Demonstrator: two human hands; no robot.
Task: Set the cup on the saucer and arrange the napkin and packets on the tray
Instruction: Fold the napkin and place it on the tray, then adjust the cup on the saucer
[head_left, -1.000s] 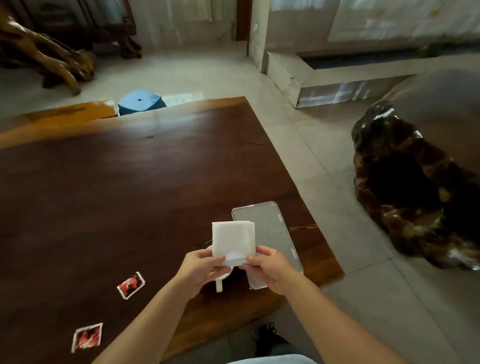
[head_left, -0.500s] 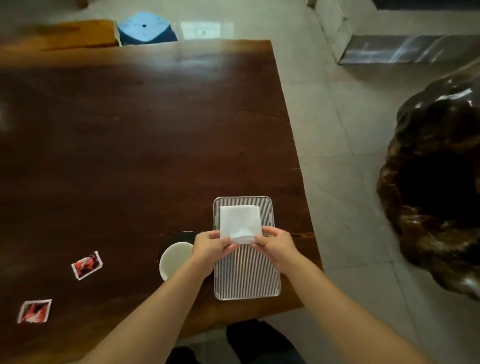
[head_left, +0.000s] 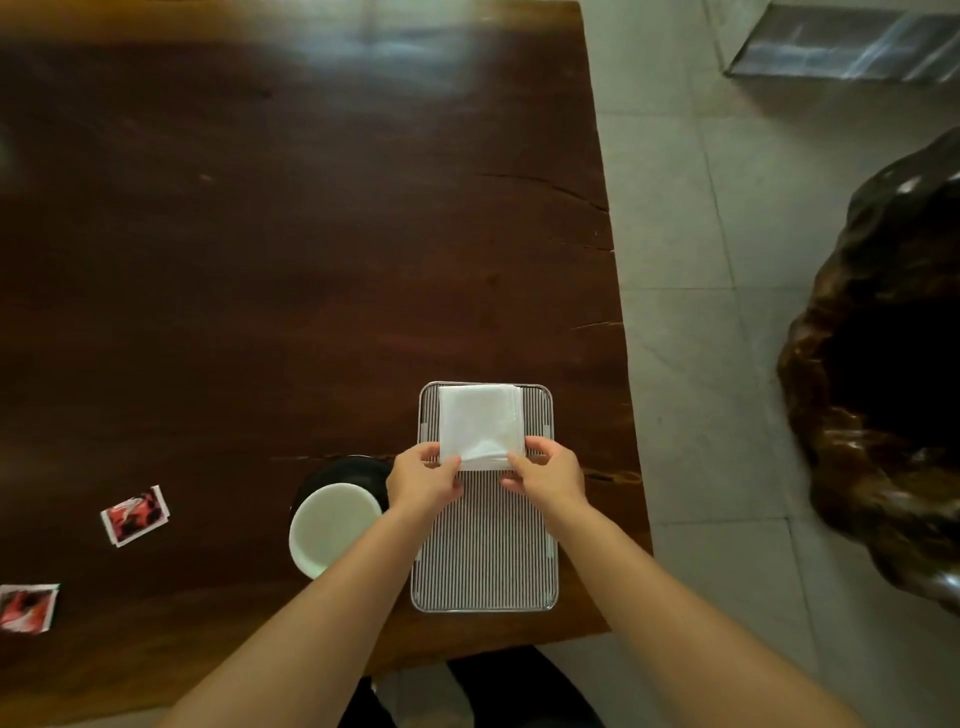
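Note:
A folded white napkin lies at the far end of the striped metal tray. My left hand pinches its near left corner and my right hand pinches its near right corner. Left of the tray a white cup stands on a dark saucer, partly behind my left forearm. Two red-and-white packets lie on the table far to the left, one nearer the cup and one at the frame's left edge.
The dark wooden table ends close to the right of the tray, with tiled floor beyond. A large dark carved wooden piece stands on the floor at the right.
The napkin went from being held up in the air above the cup to lying on the far end of the tray. The camera tilted down and both hands moved forward with the napkin.

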